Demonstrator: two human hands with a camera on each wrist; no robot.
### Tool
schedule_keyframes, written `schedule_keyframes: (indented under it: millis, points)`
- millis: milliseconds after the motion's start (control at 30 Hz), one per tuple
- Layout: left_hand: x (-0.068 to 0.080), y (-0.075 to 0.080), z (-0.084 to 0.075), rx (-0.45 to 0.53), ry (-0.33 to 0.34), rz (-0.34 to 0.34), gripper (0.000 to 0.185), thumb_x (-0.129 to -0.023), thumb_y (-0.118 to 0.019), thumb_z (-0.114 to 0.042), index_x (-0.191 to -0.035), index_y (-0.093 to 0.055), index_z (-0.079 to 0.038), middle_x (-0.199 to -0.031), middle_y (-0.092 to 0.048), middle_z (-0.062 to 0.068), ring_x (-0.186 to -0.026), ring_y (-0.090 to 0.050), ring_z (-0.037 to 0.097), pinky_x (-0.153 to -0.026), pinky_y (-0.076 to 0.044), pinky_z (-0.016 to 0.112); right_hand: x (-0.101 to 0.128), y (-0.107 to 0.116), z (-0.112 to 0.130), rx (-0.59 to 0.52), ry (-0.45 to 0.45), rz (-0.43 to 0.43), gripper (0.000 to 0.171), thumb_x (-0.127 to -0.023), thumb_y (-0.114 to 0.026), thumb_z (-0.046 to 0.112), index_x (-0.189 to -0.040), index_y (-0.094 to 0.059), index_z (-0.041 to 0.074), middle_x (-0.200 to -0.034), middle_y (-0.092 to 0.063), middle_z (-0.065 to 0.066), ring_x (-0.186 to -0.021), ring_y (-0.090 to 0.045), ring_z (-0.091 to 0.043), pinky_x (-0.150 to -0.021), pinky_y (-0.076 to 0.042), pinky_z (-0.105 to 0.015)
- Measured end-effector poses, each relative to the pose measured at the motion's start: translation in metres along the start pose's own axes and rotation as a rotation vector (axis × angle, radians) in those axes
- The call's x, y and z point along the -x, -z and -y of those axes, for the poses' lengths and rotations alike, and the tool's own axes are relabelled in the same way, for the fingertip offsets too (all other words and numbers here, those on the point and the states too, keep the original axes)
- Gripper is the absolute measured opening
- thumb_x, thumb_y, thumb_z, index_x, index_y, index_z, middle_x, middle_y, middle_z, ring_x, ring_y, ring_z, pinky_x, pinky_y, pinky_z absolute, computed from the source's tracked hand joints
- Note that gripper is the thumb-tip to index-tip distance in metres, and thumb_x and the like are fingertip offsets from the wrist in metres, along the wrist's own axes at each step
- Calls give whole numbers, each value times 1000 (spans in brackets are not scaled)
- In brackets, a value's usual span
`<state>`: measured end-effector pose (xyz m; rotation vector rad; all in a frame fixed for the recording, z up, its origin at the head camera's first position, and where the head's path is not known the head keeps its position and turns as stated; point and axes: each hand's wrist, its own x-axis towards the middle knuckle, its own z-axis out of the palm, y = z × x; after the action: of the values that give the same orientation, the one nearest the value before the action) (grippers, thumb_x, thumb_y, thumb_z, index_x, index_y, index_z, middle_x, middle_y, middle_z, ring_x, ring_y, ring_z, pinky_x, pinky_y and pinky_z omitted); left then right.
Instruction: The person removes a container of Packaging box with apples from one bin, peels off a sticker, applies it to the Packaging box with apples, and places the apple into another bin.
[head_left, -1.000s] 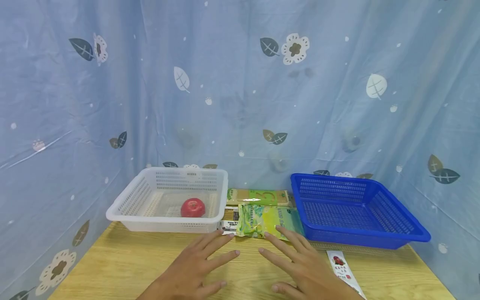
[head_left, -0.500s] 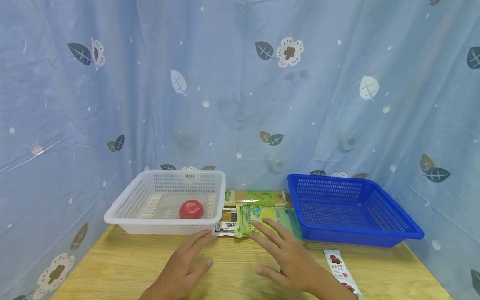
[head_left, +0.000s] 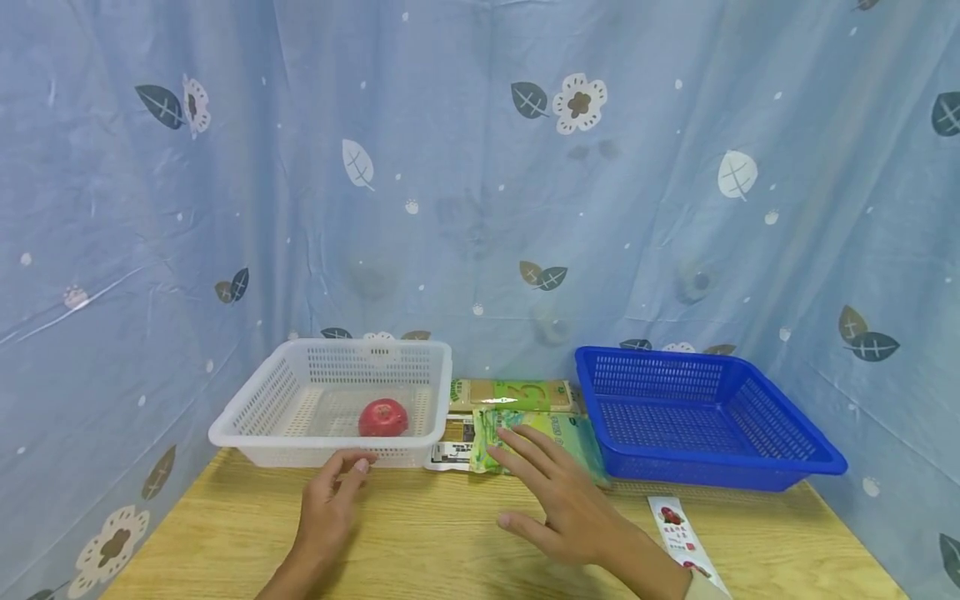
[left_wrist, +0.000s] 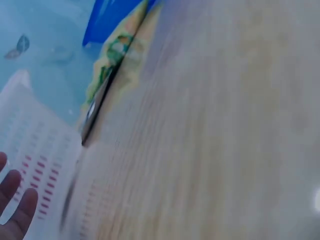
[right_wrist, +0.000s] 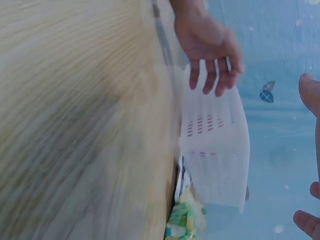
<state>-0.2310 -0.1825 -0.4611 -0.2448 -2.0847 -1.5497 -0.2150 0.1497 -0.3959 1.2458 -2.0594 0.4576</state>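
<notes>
My left hand (head_left: 327, 503) hovers over the wooden table with loosely spread fingers, its fingertips (left_wrist: 15, 200) close to the front wall of the white basket (head_left: 247, 429). A red apple (head_left: 383, 417) lies inside that basket. My right hand (head_left: 558, 493) is open with straight fingers, reaching over the near edge of a green-yellow snack packet (head_left: 558, 430); whether it touches is unclear. Behind it lies a second green packet (head_left: 510, 394). In the right wrist view the white basket (right_wrist: 215, 145) and my left hand (right_wrist: 210, 42) show, blurred.
A blue basket (head_left: 705, 421) stands at the right of the packets. A narrow white sachet with red print (head_left: 678, 533) lies by my right wrist. A small black-and-white packet (head_left: 450, 454) sits between the baskets. Blue patterned curtain surrounds the table (head_left: 225, 542).
My left hand moved left, from the table's middle to the white basket's front. My right hand moved forward and left to the green-yellow packet.
</notes>
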Motion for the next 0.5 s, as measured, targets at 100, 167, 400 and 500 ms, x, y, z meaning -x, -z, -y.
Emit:
schedule_keyframes:
  millis: [100, 167, 400, 500]
  points:
    - [-7, 0, 5, 132, 77, -85, 25, -106, -50, -8, -97, -69, 5, -96, -72, 15, -85, -69, 20, -73, -63, 34, -11, -3, -1, -25, 13, -10, 62, -103, -54, 45, -153, -43, 11, -158, -41, -9, -143, -40, -33, -109, -44, -55]
    - [-10, 1, 8, 199, 104, -136, 31, -107, -47, -9, -92, -68, 10, -91, -71, 13, -81, -69, 20, -70, -63, 35, -19, -6, -1, -46, 17, -19, 62, -103, -54, 45, -153, -43, 10, -158, -42, -8, -143, -41, -33, -109, -44, -56]
    - [-17, 11, 12, 380, 222, -245, 47, -109, -45, -20, -92, -62, 21, -83, -71, 6, -75, -66, 19, -66, -63, 34, -39, -21, 2, -107, 4, -47, 62, -105, -49, 47, -154, -40, 11, -159, -41, -8, -145, -39, -32, -113, -42, -54]
    - [-20, 15, 11, 442, 293, -291, 50, -110, -43, -25, -94, -59, 19, -81, -69, 5, -73, -65, 18, -66, -63, 34, -46, -28, 0, -121, 9, -61, 62, -104, -51, 45, -154, -40, 10, -158, -41, -8, -145, -39, -32, -114, -41, -53]
